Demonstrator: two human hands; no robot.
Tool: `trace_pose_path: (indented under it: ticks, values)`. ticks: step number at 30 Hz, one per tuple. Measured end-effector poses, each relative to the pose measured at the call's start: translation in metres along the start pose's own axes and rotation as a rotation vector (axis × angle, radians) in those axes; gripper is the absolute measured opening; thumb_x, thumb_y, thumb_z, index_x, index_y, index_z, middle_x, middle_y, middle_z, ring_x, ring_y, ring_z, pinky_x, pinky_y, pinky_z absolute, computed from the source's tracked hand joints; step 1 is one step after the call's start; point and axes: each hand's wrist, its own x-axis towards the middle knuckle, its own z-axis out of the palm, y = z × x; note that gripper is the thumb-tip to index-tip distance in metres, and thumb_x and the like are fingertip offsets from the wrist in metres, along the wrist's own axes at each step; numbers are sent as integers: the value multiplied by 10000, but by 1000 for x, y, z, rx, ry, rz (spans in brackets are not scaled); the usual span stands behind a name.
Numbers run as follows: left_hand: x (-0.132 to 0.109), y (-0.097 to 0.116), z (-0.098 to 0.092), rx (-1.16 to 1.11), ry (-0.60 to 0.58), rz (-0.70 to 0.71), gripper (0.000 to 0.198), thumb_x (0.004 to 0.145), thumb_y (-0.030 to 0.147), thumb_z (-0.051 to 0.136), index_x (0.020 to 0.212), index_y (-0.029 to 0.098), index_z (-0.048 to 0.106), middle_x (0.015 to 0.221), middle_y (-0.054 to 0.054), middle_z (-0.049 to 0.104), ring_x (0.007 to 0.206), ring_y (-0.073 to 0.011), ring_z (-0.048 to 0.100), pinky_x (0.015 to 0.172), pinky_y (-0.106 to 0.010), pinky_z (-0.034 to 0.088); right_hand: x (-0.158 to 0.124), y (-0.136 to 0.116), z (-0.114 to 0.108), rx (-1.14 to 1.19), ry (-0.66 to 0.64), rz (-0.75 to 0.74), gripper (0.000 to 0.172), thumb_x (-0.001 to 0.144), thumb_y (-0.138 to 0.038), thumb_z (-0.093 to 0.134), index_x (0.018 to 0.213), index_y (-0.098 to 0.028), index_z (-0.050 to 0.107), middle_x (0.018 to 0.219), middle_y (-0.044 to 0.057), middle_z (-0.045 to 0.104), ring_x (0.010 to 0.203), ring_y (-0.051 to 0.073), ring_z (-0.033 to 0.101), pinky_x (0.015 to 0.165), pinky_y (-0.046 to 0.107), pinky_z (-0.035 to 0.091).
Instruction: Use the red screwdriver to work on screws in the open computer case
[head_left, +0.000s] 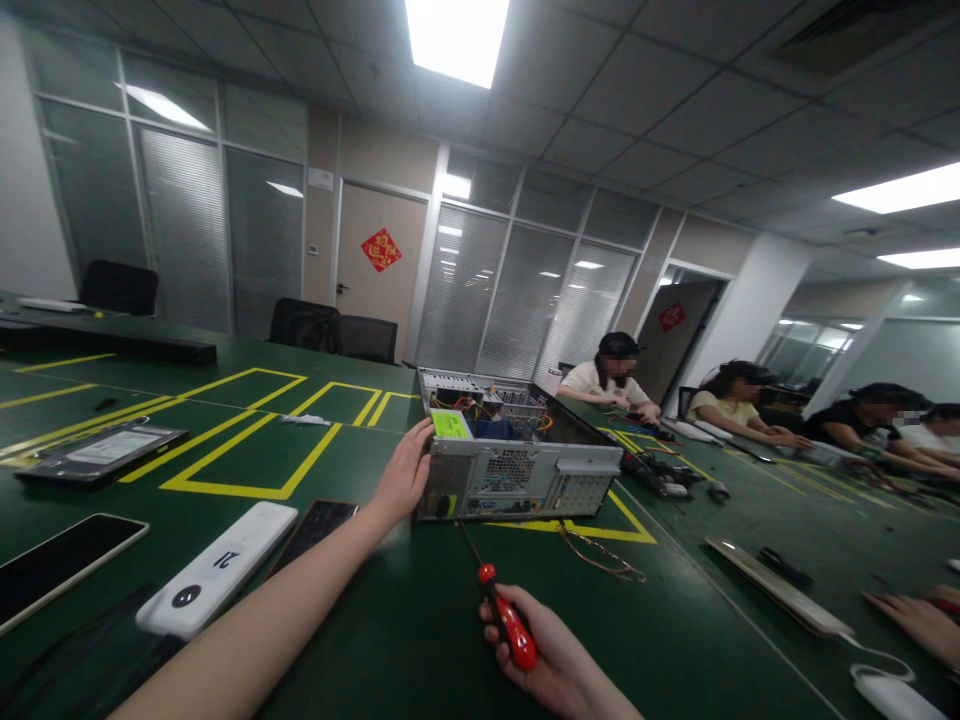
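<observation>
An open-topped computer case (517, 482) lies on the green table with its rear panel facing me. Wires and parts show inside, and a bright green label (450, 424) marks the power supply at its left corner. My left hand (407, 470) grips the case's left side by that corner, its fingertips partly hidden. In my right hand (536, 640) is a screwdriver with a red and black handle (516, 632), fingers wrapped round it. Its thin shaft points up and away to the case's lower front edge; whether the tip touches cannot be made out.
Left of the case lie a hard drive (101, 447), a phone (67, 565), a white device marked 21 (221, 565) and a dark phone-like slab (319, 525). Thin wires (604, 555) rest at the right. Several people sit along the table; a co-worker's hand (919, 620) is at far right.
</observation>
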Motion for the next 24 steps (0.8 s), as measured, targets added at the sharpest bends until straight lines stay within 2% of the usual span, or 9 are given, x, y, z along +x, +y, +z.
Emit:
trace_pose_path:
  ticks: [2, 5, 9, 12, 14, 18, 21, 24]
  values:
    - [0, 0, 0, 2, 2, 2, 428, 926, 258, 279, 1349, 193, 298, 1405, -112, 348, 1323, -202, 314, 1093, -442, 279, -1, -1, 0, 34, -6, 14, 261, 836, -331, 486, 833, -92, 590, 614, 11, 572, 484, 71, 526, 411, 144, 438]
    - [0, 0, 0, -1, 8, 9, 428, 925, 254, 281, 1348, 185, 299, 1401, -119, 353, 1321, -205, 317, 1093, -442, 277, -1, -2, -1, 95, -90, 26, 274, 857, -312, 420, 918, -103, 585, 612, 14, 570, 438, 64, 487, 348, 121, 364]
    - [0, 0, 0, -7, 5, 6, 430, 923, 254, 286, 1348, 194, 298, 1403, -112, 351, 1320, -206, 320, 1092, -448, 278, 0, -2, -3, 117, -114, -4, 254, 844, -360, 482, 783, -126, 561, 610, 11, 546, 408, 22, 407, 309, 67, 250]
    - [0, 0, 0, -9, 2, 0, 430, 922, 252, 287, 1348, 195, 299, 1403, -110, 350, 1321, -205, 318, 1093, -448, 277, 2, 0, -3, 75, -93, -2, 211, 819, -295, 541, 708, -115, 540, 596, 10, 533, 409, 9, 403, 317, 57, 256]
    - [0, 0, 0, -8, 0, -1, 429, 923, 250, 281, 1349, 199, 298, 1403, -108, 351, 1323, -204, 315, 1093, -448, 278, 3, 1, -3, 36, -65, 7, 222, 820, -291, 535, 711, -98, 552, 555, 2, 513, 412, 21, 436, 336, 69, 308]
    - [1, 1, -1, -1, -1, 3, 430, 925, 253, 274, 1351, 200, 294, 1406, -109, 347, 1326, -204, 310, 1094, -450, 277, 3, 0, -2, 28, -21, -3, 291, 834, -361, 481, 850, -92, 591, 620, 19, 580, 467, 73, 538, 384, 134, 413]
    - [0, 0, 0, 4, 2, 7, 428, 927, 256, 275, 1350, 197, 293, 1406, -109, 348, 1325, -204, 311, 1095, -446, 277, 1, -2, -2, 64, -65, -5, 315, 858, -342, 429, 953, -89, 591, 619, 15, 584, 443, 76, 521, 343, 131, 367]
    - [0, 0, 0, 8, -2, 1, 428, 928, 256, 279, 1352, 198, 288, 1409, -107, 344, 1321, -204, 318, 1091, -444, 286, 0, -3, -2, 76, -93, -23, 332, 862, -379, 439, 872, -87, 596, 587, 15, 563, 423, 58, 483, 319, 107, 319]
